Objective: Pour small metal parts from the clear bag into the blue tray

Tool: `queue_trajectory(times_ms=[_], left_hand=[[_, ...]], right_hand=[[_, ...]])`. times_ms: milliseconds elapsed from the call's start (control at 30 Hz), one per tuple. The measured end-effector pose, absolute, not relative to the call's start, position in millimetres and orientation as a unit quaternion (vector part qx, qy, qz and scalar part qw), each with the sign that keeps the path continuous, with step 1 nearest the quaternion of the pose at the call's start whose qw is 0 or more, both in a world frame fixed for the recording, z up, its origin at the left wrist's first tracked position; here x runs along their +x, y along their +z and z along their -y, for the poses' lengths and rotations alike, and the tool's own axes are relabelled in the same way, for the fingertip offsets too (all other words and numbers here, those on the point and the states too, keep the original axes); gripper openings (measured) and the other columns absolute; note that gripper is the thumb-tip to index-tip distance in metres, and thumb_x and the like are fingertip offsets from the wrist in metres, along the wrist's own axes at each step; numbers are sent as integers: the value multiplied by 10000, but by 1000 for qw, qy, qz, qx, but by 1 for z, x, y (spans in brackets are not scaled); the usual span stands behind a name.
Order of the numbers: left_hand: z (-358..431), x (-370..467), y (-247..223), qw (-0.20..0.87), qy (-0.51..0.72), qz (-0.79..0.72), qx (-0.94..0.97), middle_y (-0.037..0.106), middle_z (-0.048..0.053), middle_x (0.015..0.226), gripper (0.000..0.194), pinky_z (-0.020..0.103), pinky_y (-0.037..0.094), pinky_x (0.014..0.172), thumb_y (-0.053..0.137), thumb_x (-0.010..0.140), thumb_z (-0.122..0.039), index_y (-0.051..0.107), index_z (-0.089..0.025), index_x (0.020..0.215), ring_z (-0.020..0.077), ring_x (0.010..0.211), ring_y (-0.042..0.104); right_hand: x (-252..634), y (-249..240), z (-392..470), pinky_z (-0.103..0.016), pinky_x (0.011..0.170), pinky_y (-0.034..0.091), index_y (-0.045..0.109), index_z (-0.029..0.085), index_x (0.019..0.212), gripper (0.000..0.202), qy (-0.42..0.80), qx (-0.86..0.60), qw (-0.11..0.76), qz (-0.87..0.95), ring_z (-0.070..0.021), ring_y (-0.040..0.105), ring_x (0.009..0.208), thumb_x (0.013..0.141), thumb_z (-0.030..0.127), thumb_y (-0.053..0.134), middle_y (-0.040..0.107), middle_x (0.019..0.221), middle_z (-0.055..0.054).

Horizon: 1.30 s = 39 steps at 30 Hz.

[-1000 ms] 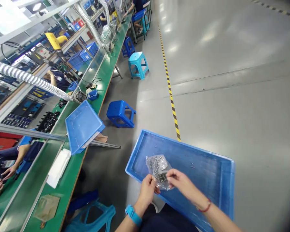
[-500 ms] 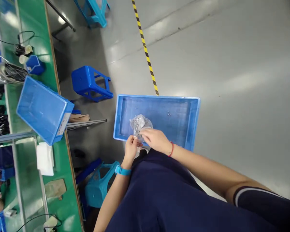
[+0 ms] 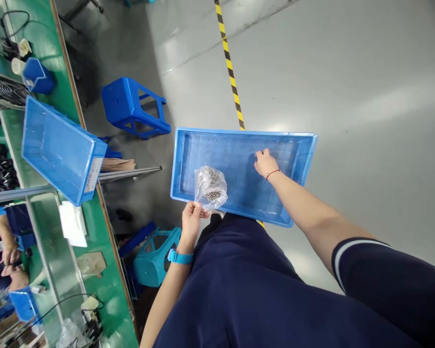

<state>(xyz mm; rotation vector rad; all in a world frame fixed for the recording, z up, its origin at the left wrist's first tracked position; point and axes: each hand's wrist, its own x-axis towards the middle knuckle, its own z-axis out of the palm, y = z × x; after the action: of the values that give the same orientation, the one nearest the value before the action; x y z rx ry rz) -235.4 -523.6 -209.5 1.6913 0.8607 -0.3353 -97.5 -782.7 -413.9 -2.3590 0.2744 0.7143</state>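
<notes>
bag: a small clear plastic bag (image 3: 210, 186) of tiny dark metal bits is hanging over the near left part of the blue tray (image 3: 293, 181), its long side going up and away from the person.
left hand: the left hand (image 3: 191, 220) is pinching the bag's near bottom edge; its fingers (image 3: 199, 210) are squeezing the plastic. This hand is the closer one to the bag.
right hand: the right hand (image 3: 265, 162) is reaching far into the tray, well apart from the bag, which is lying to its left and nearer. The fingertips are pressing down on the tray floor by some tiny loose bits (image 3: 253, 150); I cannot tell if they are gripping one.
tray: it is resting across the person's lap, its long side running left to right.
around: a blue stool (image 3: 132, 106) is standing on the floor past the tray. The green surface (image 3: 63, 63) on the left is carrying a blue bin (image 3: 58, 147).
hard to see: the bits are too small to name, and the right fingertips are hiding behind the hand.
</notes>
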Motion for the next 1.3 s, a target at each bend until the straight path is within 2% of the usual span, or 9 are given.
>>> queue_trajectory(times_ms=[167, 333, 467, 600, 733, 833, 933, 1033, 1300], left_hand=[[526, -236, -211, 576, -141, -367, 717, 629, -19, 640, 360, 278, 530, 607, 681, 773, -509, 539, -178, 790, 140, 559, 649], [532, -234, -209, 580, -141, -359, 717, 631, -9, 633, 343, 287, 537, 617, 666, 801, -493, 531, -183, 744, 143, 562, 645], [540, -228, -211, 587, -149, -346, 716, 633, -6, 651, 325, 293, 542, 627, 658, 820, -478, 523, -187, 768, 150, 585, 653], [547, -222, -217, 589, -162, -339, 716, 634, -2, 643, 295, 287, 535, 596, 646, 838, -443, 511, -186, 788, 154, 564, 651], [550, -221, -220, 593, -163, -341, 711, 635, -5, 638, 274, 272, 529, 573, 648, 846, -414, 513, -184, 782, 151, 555, 654], [549, -223, -219, 599, -157, -348, 704, 629, -13, 635, 288, 262, 528, 573, 657, 843, -422, 509, -186, 770, 145, 558, 655], [547, -225, -218, 603, -151, -352, 700, 631, -14, 639, 301, 260, 530, 580, 662, 836, -439, 511, -188, 768, 143, 566, 659], [546, -227, -218, 606, -147, -351, 699, 635, -11, 645, 300, 261, 530, 585, 668, 827, -440, 518, -186, 769, 144, 569, 660], [541, -234, -215, 604, -132, -356, 701, 637, -5, 627, 370, 271, 526, 588, 702, 785, -504, 526, -180, 753, 148, 556, 652]], right_hand=[[-84, -404, 782, -409, 921, 525, 606, 121, 1114, 318, 271, -887, 361, -101, -194, 591, 1027, 950, 395, 605, 597, 1144, -92], [-91, -338, 782, -286, 717, 544, 582, 118, 1067, 239, 240, -849, 471, -21, -118, 596, 767, 989, 339, 536, 606, 906, -30], [-127, -266, 756, -270, 771, 516, 591, 159, 958, 92, 195, -798, 549, 157, -125, 586, 809, 919, 237, 563, 600, 934, -37], [-152, -235, 720, -294, 761, 479, 634, 167, 854, 112, 175, -779, 529, 289, -154, 549, 792, 869, 145, 525, 600, 950, -74], [-155, -241, 726, -327, 818, 486, 675, 189, 962, 177, 142, -793, 510, 303, -189, 588, 878, 885, 176, 516, 643, 1025, -82], [-150, -248, 756, -362, 903, 491, 659, 198, 1012, 220, 95, -828, 509, 216, -208, 601, 978, 946, 248, 456, 650, 1043, -90], [-145, -255, 779, -385, 879, 507, 627, 176, 1036, 243, 67, -860, 495, 103, -205, 606, 910, 949, 234, 408, 636, 1026, -111], [-143, -268, 786, -352, 863, 515, 647, 195, 1029, 207, 98, -868, 480, 81, -179, 618, 857, 922, 236, 474, 653, 996, -74], [-86, -373, 780, -440, 957, 519, 590, 118, 1179, 322, 178, -905, 365, -126, -209, 609, 1049, 951, 346, 602, 628, 1101, -90]])
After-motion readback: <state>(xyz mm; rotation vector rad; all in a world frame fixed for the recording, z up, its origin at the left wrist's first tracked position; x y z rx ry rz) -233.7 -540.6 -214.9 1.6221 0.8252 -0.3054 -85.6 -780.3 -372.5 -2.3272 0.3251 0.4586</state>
